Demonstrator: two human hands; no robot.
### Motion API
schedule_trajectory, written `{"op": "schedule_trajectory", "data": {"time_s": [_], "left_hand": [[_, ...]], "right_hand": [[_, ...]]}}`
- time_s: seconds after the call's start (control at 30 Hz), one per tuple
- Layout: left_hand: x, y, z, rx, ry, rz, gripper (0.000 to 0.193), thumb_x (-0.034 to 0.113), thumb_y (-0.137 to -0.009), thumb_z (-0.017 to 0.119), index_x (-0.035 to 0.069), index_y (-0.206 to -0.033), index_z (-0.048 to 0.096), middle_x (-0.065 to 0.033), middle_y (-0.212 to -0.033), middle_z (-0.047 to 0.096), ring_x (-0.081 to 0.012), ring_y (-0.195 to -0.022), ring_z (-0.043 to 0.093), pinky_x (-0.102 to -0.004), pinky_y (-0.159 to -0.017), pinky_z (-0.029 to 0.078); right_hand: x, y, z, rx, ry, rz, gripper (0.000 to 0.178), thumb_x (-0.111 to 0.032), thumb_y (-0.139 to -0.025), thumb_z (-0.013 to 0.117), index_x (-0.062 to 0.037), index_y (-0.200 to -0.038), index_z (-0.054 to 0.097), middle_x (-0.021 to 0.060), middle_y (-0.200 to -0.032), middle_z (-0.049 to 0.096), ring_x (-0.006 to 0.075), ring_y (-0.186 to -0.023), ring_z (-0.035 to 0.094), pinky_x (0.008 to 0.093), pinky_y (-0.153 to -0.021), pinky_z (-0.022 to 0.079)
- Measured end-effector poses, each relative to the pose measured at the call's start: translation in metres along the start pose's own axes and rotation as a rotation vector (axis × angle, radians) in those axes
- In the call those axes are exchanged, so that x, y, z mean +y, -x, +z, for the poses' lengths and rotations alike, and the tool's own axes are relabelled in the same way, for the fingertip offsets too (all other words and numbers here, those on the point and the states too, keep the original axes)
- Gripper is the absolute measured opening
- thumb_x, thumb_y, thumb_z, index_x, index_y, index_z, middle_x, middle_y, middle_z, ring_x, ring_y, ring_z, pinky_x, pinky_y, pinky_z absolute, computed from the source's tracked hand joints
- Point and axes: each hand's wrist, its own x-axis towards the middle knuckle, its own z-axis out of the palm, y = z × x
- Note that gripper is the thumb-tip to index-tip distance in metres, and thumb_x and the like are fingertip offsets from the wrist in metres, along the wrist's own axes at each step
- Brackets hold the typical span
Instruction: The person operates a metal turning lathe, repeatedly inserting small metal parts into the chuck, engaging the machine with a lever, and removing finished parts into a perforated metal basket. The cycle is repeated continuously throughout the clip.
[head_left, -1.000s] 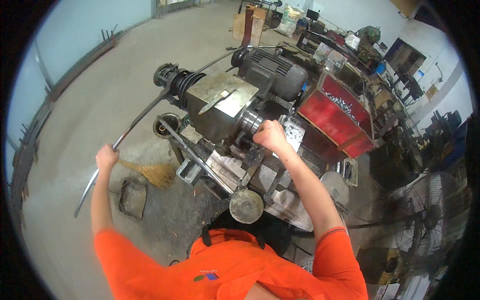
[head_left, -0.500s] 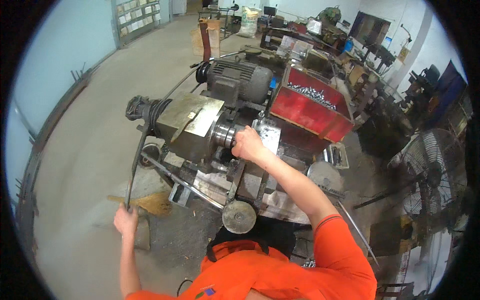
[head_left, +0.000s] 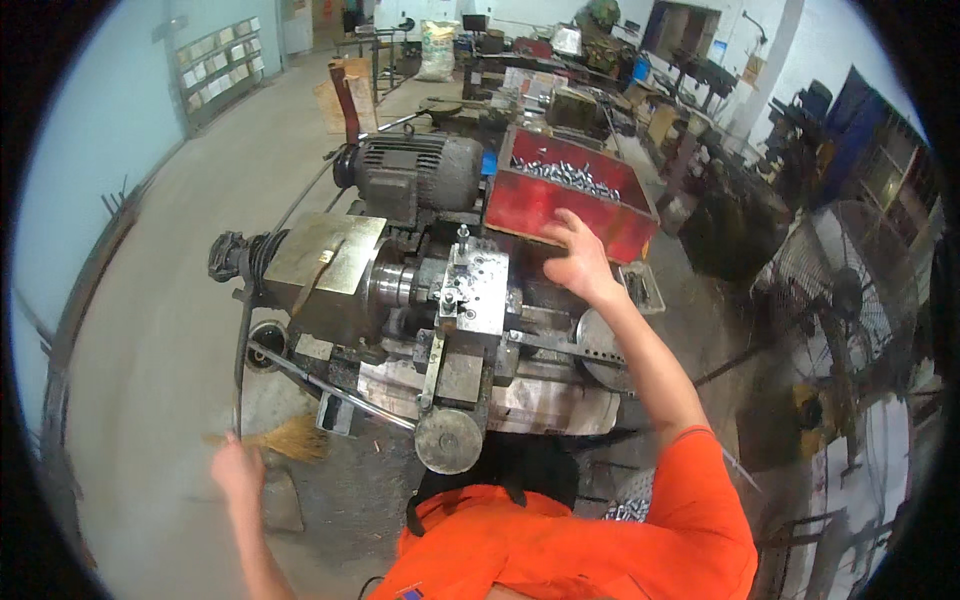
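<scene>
**Left grip on lever, right grip spread at red bin**

Head view, machine mid-frame. My left grip [head_left: 238, 472], lower left, is closed around the bottom end of a long dark lever [head_left: 241, 370]; it's blurred, so I can't make out single fingers. Lever runs up the left side toward the headstock [head_left: 345, 318], left of centre. My right grip [head_left: 582, 264], right of centre, is wide: fingers parted, nothing visible in it. It overlaps the front wall of the red bin [head_left: 530, 207] in my view; can't tell if it touches. Small shiny metal parts [head_left: 565, 178] lie in the bin.

Ringed bright spindle [head_left: 395, 285] near centre, just left of a pale metal plate [head_left: 484, 290] with upright studs. Round disc [head_left: 449, 440] bottom centre; a shiny rod [head_left: 340, 390] slants down to just beside it. Finned dark motor [head_left: 420, 172] upper centre, behind the headstock. I also get a straw broom [head_left: 292, 438] on the floor [head_left: 140, 400], lower left; a fan [head_left: 845, 280], far right; an orange sleeve [head_left: 700, 495], lower right.
</scene>
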Motion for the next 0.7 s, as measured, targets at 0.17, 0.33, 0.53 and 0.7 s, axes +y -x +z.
{"op": "schedule_trajectory", "data": {"time_s": [0.17,0.33,0.53,0.7], "left_hand": [[0.064,-0.013,-0.034,0.060,0.471,0.440,0.035,0.018,-0.081,0.062,0.001,-0.112,0.058,-0.0163,-0.084,0.065,-0.0338,-0.078,0.062,-0.0393,-0.070,0.048],[0.152,-0.037,0.010,-0.132,0.717,0.702,0.031,0.018,-0.084,0.062,-0.001,-0.109,0.059,-0.0170,-0.093,0.066,-0.0275,-0.085,0.063,-0.0339,-0.079,0.047],[0.200,-0.067,0.077,-0.326,0.482,0.529,0.025,0.026,-0.083,0.062,0.003,-0.092,0.065,-0.0108,-0.080,0.066,-0.0223,-0.071,0.062,-0.0348,-0.068,0.047],[0.194,-0.062,0.070,-0.273,0.559,0.578,0.025,0.023,-0.089,0.058,-0.001,-0.090,0.063,-0.0078,-0.075,0.064,-0.0132,-0.061,0.058,-0.0283,-0.057,0.045]], "right_hand": [[0.051,0.118,-0.033,-0.022,-0.208,0.292,0.041,-0.013,-0.057,0.061,-0.0043,-0.097,0.067,0.0151,-0.115,0.057,0.0272,-0.087,0.064,0.0325,-0.077,0.051],[0.082,0.241,-0.087,-0.059,-0.100,0.694,0.042,-0.013,-0.059,0.059,-0.0005,-0.099,0.065,0.0138,-0.077,0.064,0.0223,-0.070,0.062,0.0320,-0.064,0.049],[0.121,0.443,-0.106,-0.138,0.253,1.080,0.039,-0.023,-0.058,0.061,-0.0090,-0.093,0.070,0.0199,-0.089,0.065,0.0346,-0.086,0.063,0.0400,-0.080,0.050],[0.112,0.529,-0.054,-0.617,0.321,1.137,0.026,-0.021,-0.061,0.060,-0.0089,-0.083,0.070,0.0174,-0.084,0.066,0.0312,-0.082,0.064,0.0368,-0.077,0.052]]}}
